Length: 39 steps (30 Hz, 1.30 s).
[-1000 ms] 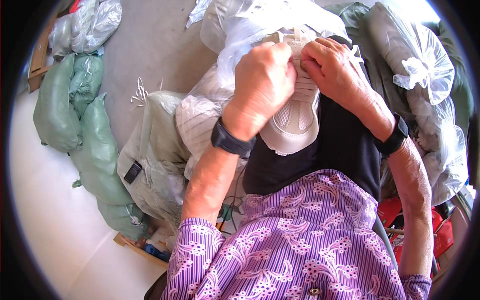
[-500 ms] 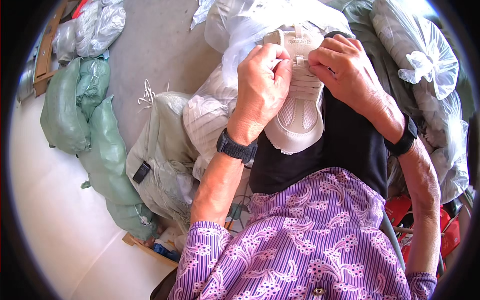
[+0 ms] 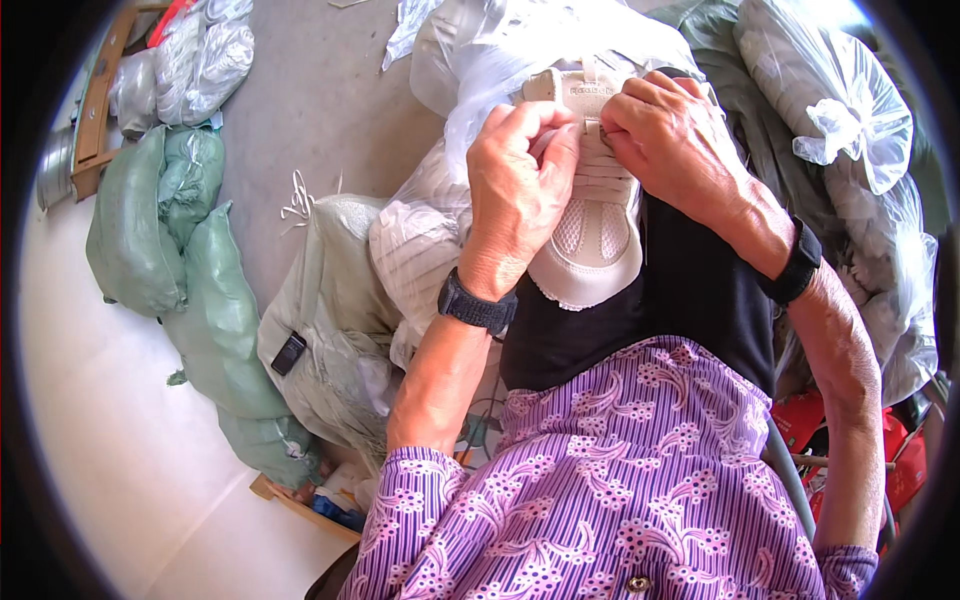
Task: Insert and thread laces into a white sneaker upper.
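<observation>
A cream shoe upper (image 3: 585, 275), with a mesh toe and a ragged toe edge, lies over my black-clad lap, toe toward me. Flat pale shoelace (image 3: 602, 170) rows cross its front below the tongue (image 3: 588, 92). At the upper's left side, my left hand (image 3: 520, 180) is closed in a pinch on a pale bit of lace, partly hidden by thumb and fingers. My right hand (image 3: 670, 140) bends over the right eyelet edge, its fingertips pinched together beside the tongue loop; what they grip there is mostly covered, seemingly the lace.
Clear plastic bags (image 3: 540, 40) of pale goods lie just beyond the upper, and more plastic bags (image 3: 825, 90) are piled at right. A pale woven sack (image 3: 330, 300) with a small black device (image 3: 289, 353) stands at left. Green sacks (image 3: 215, 310) line the white wall.
My right hand has shifted slightly left, over the middle of the upper. My left hand has moved slightly down and left, still pinching. The upper stays nearly in place.
</observation>
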Each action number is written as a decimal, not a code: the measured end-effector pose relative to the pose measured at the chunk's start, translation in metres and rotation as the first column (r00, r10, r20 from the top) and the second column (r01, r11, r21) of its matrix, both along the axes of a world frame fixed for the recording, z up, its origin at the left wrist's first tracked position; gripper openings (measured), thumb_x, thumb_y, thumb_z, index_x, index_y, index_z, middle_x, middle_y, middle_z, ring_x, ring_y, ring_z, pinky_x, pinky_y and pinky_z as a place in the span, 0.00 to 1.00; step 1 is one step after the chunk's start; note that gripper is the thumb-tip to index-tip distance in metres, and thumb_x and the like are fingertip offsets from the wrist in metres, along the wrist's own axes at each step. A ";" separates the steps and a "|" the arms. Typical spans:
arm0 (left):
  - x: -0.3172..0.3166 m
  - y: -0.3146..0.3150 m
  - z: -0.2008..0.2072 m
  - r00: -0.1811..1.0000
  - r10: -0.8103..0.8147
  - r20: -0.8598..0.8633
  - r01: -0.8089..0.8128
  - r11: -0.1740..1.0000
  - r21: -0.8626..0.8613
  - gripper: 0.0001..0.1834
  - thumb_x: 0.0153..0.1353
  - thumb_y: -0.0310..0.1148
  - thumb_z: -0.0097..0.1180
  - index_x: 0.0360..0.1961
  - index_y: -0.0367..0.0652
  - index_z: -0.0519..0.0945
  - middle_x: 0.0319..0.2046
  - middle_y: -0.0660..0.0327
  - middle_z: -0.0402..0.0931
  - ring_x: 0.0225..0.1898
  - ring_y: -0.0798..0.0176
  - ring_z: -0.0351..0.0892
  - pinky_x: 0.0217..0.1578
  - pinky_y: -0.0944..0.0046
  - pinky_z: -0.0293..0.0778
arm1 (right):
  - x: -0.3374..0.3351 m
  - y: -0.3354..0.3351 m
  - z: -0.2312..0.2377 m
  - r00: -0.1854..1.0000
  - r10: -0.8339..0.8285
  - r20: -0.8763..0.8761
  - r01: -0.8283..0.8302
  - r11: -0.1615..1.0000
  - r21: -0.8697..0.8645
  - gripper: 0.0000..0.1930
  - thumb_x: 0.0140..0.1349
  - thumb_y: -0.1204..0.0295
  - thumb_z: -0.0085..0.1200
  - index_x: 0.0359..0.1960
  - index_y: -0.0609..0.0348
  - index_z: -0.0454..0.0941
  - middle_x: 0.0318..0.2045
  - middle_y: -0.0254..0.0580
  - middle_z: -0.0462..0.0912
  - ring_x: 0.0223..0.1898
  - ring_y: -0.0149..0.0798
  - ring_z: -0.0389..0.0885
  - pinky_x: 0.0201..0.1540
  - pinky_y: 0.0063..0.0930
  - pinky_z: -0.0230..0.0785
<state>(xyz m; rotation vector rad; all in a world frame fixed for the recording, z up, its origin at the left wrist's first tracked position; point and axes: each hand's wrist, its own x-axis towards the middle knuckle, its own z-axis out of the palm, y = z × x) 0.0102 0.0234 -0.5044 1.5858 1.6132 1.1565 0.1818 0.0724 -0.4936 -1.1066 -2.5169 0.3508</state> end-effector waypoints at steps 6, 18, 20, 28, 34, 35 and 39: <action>-0.002 0.002 0.004 0.997 -0.041 -0.067 0.038 0.998 -0.043 0.04 0.55 0.25 0.60 0.33 0.38 0.80 0.27 0.63 0.74 0.25 0.73 0.73 0.30 0.71 0.72 | 0.000 -0.005 0.004 0.999 -0.053 0.002 0.053 0.998 0.020 0.05 0.55 0.70 0.54 0.27 0.58 0.75 0.28 0.37 0.76 0.39 0.41 0.76 0.43 0.39 0.64; -0.002 0.004 0.001 0.996 -0.051 -0.072 0.047 0.997 -0.054 0.04 0.55 0.26 0.61 0.32 0.37 0.80 0.27 0.61 0.74 0.25 0.71 0.74 0.30 0.70 0.72 | -0.002 -0.005 0.005 0.999 -0.021 0.048 0.019 0.999 0.045 0.05 0.54 0.70 0.54 0.27 0.57 0.77 0.29 0.36 0.77 0.39 0.40 0.76 0.43 0.39 0.64; -0.001 0.003 0.001 0.997 -0.047 -0.057 0.044 0.998 -0.054 0.04 0.55 0.26 0.60 0.32 0.37 0.80 0.27 0.60 0.74 0.25 0.71 0.74 0.30 0.70 0.72 | -0.001 -0.008 0.007 0.998 -0.034 0.046 0.031 0.998 0.059 0.05 0.54 0.70 0.54 0.27 0.57 0.77 0.29 0.36 0.77 0.39 0.40 0.76 0.43 0.39 0.64; 0.000 0.009 -0.002 0.987 -0.059 -0.152 0.050 0.997 -0.064 0.04 0.56 0.26 0.59 0.31 0.37 0.79 0.28 0.60 0.75 0.26 0.70 0.74 0.30 0.70 0.71 | -0.005 -0.002 0.002 0.998 -0.047 0.046 0.043 0.996 0.077 0.04 0.53 0.71 0.54 0.25 0.57 0.77 0.30 0.37 0.78 0.39 0.40 0.76 0.44 0.38 0.64; 0.001 0.005 -0.003 0.997 -0.063 -0.046 0.060 0.996 -0.066 0.04 0.57 0.27 0.58 0.32 0.38 0.80 0.28 0.60 0.74 0.26 0.69 0.73 0.30 0.70 0.71 | -0.007 0.003 -0.007 0.999 0.019 0.035 -0.021 0.998 0.055 0.02 0.48 0.75 0.51 0.24 0.58 0.76 0.28 0.38 0.78 0.37 0.41 0.75 0.43 0.39 0.63; 0.001 0.004 -0.001 0.997 -0.068 -0.043 0.065 0.996 -0.063 0.04 0.57 0.27 0.58 0.32 0.38 0.80 0.28 0.60 0.74 0.26 0.69 0.73 0.30 0.70 0.71 | -0.005 0.003 -0.005 0.999 0.027 0.029 -0.030 0.995 0.095 0.02 0.45 0.75 0.52 0.23 0.59 0.75 0.26 0.39 0.76 0.36 0.41 0.75 0.43 0.38 0.62; -0.005 -0.002 0.004 0.992 -0.052 -0.115 0.057 0.998 0.040 0.06 0.58 0.29 0.59 0.34 0.38 0.80 0.27 0.61 0.72 0.26 0.70 0.73 0.30 0.69 0.71 | 0.016 -0.007 0.007 0.994 0.087 0.059 -0.095 0.985 0.143 0.03 0.42 0.75 0.52 0.21 0.58 0.73 0.23 0.38 0.72 0.33 0.41 0.73 0.43 0.36 0.61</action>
